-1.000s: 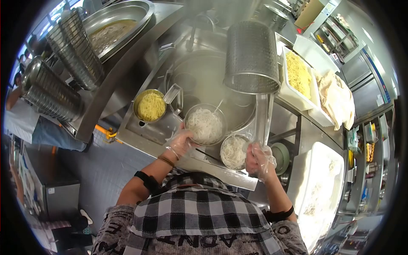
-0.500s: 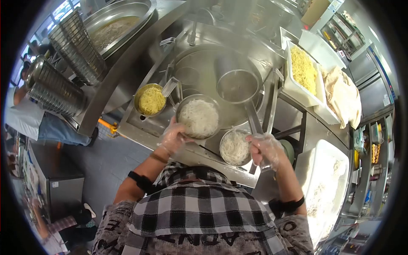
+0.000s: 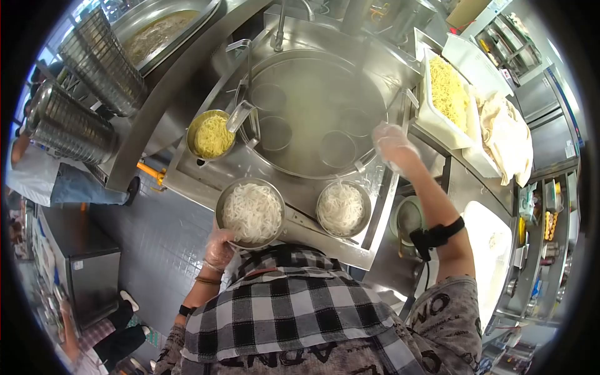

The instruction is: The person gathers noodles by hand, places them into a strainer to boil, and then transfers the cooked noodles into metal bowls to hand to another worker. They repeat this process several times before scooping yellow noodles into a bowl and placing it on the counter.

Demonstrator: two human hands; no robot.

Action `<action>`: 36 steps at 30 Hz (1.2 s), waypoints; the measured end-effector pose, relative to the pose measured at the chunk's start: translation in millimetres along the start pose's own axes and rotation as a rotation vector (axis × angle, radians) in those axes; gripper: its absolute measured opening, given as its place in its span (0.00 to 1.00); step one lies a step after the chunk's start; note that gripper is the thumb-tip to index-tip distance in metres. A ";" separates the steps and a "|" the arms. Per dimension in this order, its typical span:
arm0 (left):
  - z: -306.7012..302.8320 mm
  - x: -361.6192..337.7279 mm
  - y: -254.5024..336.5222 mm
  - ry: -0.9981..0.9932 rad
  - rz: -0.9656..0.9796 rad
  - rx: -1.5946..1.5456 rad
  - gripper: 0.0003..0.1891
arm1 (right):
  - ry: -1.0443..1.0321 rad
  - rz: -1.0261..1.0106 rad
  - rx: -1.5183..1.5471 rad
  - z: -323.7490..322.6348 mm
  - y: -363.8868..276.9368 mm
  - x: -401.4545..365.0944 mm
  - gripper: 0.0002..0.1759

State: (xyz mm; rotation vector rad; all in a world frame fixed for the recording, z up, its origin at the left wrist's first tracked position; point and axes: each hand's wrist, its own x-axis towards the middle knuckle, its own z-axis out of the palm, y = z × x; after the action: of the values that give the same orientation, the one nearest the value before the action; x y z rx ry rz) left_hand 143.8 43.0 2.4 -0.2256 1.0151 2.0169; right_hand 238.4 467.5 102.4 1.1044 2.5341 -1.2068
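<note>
My left hand (image 3: 219,250), in a clear glove, grips the edge of a metal bowl of white noodles (image 3: 252,212) in front of my chest. A second bowl of white noodles (image 3: 342,209) stands on the steel ledge to its right. My gloved right hand (image 3: 395,149) is at the right rim of the large round boiler; its fingers are blurred, and whether they hold anything is unclear. Round rings show in the cloudy water (image 3: 306,94). At the boiler's left, a metal bowl holds yellow noodles (image 3: 214,135), with a bracket-like metal handle (image 3: 240,117) beside it.
White tubs with yellow noodles (image 3: 449,94) and a beige cloth (image 3: 505,137) stand at the right. Below them is a large white tub (image 3: 490,250). Stacked metal bowls (image 3: 75,122) and a wide pan (image 3: 165,37) are at the left. Other people are at the left edge.
My left hand has moved the noodle bowl left and nearer my body. My right hand has left the long handle near the second bowl and moved up to the boiler's rim.
</note>
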 end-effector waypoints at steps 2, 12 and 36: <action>-2.9 -2.9 -0.5 -0.008 0.019 0.026 0.37 | 0.213 -0.302 -0.636 15.0 -10.0 -4.1 0.07; -17.3 -7.3 16.8 -0.019 0.068 0.064 0.37 | 0.351 -0.209 -0.982 63.5 -43.4 -31.2 0.11; -93.9 33.1 91.1 -0.150 -0.099 0.129 0.37 | 0.836 -0.178 0.346 139.4 3.3 -174.9 0.10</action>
State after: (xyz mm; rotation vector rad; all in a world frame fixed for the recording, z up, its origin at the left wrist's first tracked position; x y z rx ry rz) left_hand 35.9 -34.0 -22.7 -0.0538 1.0142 1.8426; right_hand 341.4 270.7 75.9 1.8049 3.1324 -1.5029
